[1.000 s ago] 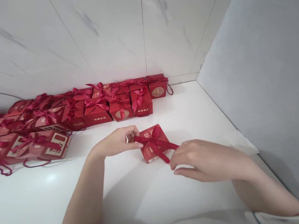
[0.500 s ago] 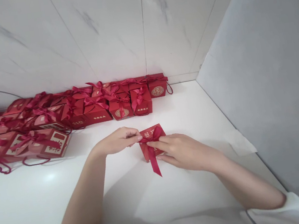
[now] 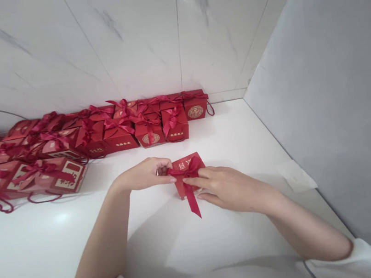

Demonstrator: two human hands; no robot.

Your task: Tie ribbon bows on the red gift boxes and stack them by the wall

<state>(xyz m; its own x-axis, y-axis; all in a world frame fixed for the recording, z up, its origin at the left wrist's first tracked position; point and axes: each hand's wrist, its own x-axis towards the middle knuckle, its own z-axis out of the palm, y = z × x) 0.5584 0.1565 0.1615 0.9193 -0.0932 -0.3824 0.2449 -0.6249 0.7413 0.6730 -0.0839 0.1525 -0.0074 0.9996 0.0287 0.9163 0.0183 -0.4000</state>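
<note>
Basically, bow point(image 3: 187, 171) formed, evening-up probably left to do. Left hand point(image 3: 149, 173) nearly closed, pinching ribbon point(image 3: 192, 201); right hand point(image 3: 226, 187) half-curled at bow, grip unclear. Red box point(image 3: 180, 187) toward tabletop's point(image 3: 230, 137) right edge; other bowed boxes point(image 3: 121, 140) line back edge.

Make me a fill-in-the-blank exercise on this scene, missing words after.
Opposite the right hand, the left hand pinches a glossy red ____.
The smooth tabletop beneath the small red cardboard box is coloured ____.
Rows of red cardboard boxes stand along the grey-veined tiled wall, toward the picture's ____ side.
Missing words: ribbon; white; left.
</note>
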